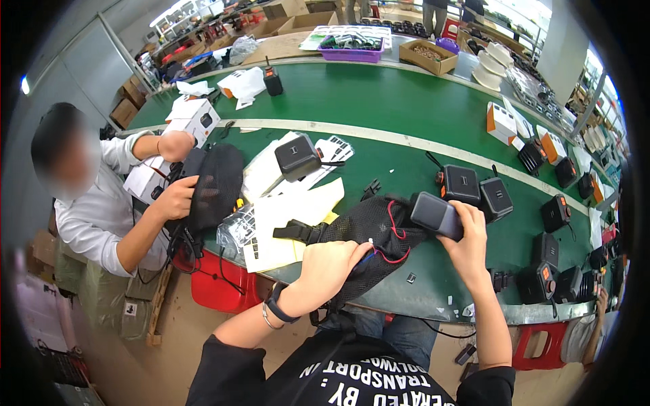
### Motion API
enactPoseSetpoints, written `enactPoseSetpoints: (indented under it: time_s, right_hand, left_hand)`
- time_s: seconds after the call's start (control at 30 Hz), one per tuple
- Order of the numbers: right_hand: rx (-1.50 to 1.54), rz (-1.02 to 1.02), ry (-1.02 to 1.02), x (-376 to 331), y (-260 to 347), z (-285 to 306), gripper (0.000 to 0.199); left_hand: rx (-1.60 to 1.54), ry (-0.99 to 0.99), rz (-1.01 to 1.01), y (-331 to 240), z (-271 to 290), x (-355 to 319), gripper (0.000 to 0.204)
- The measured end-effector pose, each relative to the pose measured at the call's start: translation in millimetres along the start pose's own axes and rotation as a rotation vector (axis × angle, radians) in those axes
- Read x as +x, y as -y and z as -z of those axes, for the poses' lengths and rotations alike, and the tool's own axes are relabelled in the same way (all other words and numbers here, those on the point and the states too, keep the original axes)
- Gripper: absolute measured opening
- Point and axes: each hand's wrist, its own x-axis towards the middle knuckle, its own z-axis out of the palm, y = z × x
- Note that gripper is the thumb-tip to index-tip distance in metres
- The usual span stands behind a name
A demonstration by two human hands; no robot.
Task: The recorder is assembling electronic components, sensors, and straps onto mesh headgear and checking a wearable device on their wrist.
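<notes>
My right hand [468, 238] grips a dark grey, rounded box-shaped device [433, 214] at the mouth of a black mesh bag [369, 233]. My left hand [333, 267] is closed on the near side of this bag, which has a pink-red cord and a black strap with a buckle. Whether the device is partly inside the bag I cannot tell. Two similar black devices, one [462, 184] with an orange part and another [497, 199], stand just beyond my right hand. A further black device [298, 157] rests on papers to the left.
Yellow paper [288, 210] and label sheets lie left of the bag on the green table [399, 145]. A co-worker [101, 183] at the left handles another black mesh bag [220, 186]. More devices [538, 281] line the right side. A red stool [220, 284] stands below the table edge.
</notes>
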Motion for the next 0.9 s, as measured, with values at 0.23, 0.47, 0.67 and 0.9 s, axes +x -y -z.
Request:
enactPoseSetpoints:
  time_s: [0.23, 0.47, 0.67, 0.9]
  right_hand:
    - [-0.078, 0.132, 0.135, 12, 1, -6, 0.064]
    - [-0.086, 0.211, 0.248, 14, -11, -3, 0.064]
    - [0.050, 0.107, 0.320, 10, -15, 3, 0.063]
    - [0.137, -0.016, 0.288, 4, -22, 4, 0.059]
  left_hand:
    - [-0.309, -0.091, 0.063, 7, -14, -21, 0.061]
    - [-0.244, -0.264, 0.037, 26, -39, -18, 0.049]
    - [-0.252, -0.280, -0.012, 22, -41, -18, 0.062]
    - [-0.472, -0.332, -0.047, 18, -5, -10, 0.019]
